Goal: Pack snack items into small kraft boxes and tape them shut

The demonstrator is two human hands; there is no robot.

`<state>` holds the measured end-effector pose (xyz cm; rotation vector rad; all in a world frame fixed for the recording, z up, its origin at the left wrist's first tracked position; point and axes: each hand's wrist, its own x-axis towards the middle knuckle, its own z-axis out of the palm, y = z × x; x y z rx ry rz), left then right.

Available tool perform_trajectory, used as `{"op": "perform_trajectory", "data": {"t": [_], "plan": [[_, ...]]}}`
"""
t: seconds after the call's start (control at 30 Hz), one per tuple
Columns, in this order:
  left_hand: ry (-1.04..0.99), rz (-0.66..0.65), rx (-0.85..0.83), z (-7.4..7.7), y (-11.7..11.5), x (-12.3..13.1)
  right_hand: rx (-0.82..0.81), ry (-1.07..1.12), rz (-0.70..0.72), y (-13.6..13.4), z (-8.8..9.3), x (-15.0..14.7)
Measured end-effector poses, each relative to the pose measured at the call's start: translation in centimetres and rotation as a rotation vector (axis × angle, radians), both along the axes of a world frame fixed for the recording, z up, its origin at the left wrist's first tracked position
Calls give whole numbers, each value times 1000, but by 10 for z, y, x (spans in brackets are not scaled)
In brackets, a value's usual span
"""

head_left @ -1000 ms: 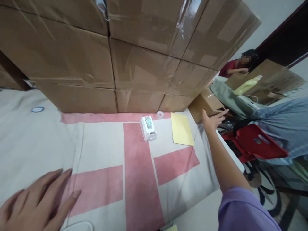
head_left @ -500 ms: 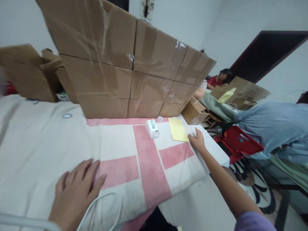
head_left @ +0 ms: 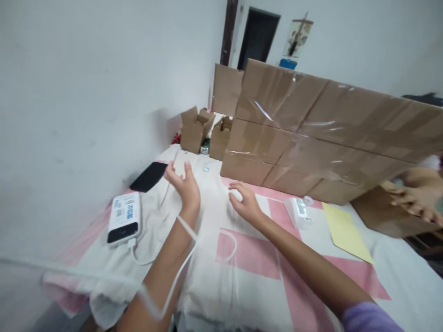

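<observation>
My left hand (head_left: 185,182) is raised over the white cloth, fingers apart and nothing in them, near a black flat object (head_left: 149,177). A white cable (head_left: 187,227) crosses my left forearm. To its right, my right hand (head_left: 245,201) hovers with curled, parted fingers, empty. Beyond it a small white device (head_left: 297,213) rests on the pink and white cloth (head_left: 249,252), with a clear roll (head_left: 308,200) beside it. A yellow sheet (head_left: 347,231) lies farther right. On the left, a white power bank (head_left: 124,219) has a cable plugged in.
A block of taped cardboard boxes (head_left: 297,133) stands across the back. Open cartons (head_left: 193,131) are behind on the left. Another person's hand (head_left: 413,203) is at the right, by a brown box (head_left: 384,219). A wall (head_left: 76,115) borders the left side.
The view has swung left, bringing the power bank and black object into sight. My right hand has left the area by the yellow sheet and come near my left hand, which has lifted.
</observation>
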<state>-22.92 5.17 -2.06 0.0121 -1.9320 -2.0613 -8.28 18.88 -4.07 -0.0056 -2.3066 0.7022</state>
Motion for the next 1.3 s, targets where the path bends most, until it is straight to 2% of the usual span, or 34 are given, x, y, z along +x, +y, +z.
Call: {"op": "perform_trajectory", "data": {"t": [0.07,0.17,0.23,0.3,0.4,0.47,0.53,0.6,0.7,0.87,0.97,1.03,1.1,1.17,1.23,1.3], "plan": [[-41,62,-12,-8,29,-50,-150,27,23,-15,-8,-73],[-80,131,-58,-26,64,-129,-465,65,-52,-17,-13,-179],[-41,125,-114,-38,76,-180,-604,107,-106,-11,-13,-242],[43,60,-196,-48,79,-228,-674,159,-143,-2,-15,-293],[167,-102,-343,-60,74,-288,-729,208,-190,9,-31,-342],[206,-185,-429,-68,73,-316,-708,215,-228,15,-47,-360],[213,-214,-490,-76,76,-334,-614,212,-254,21,-61,-369],[205,-198,-524,-81,81,-342,-531,207,-276,30,-67,-373],[217,-149,-513,-81,86,-339,-568,203,-313,41,-63,-375],[336,-59,-388,-67,86,-322,-647,244,-279,46,-51,-368],[361,-26,-318,-60,87,-317,-671,244,-206,45,-48,-364],[368,-18,-284,-50,85,-317,-703,228,-130,47,-39,-362],[409,-7,-245,-30,77,-315,-707,231,-24,46,-16,-357],[471,27,-184,2,57,-308,-658,263,111,37,22,-344],[518,88,-100,41,25,-290,-556,303,246,14,66,-314],[537,132,-23,79,-11,-260,-431,309,340,-23,102,-267]]}}
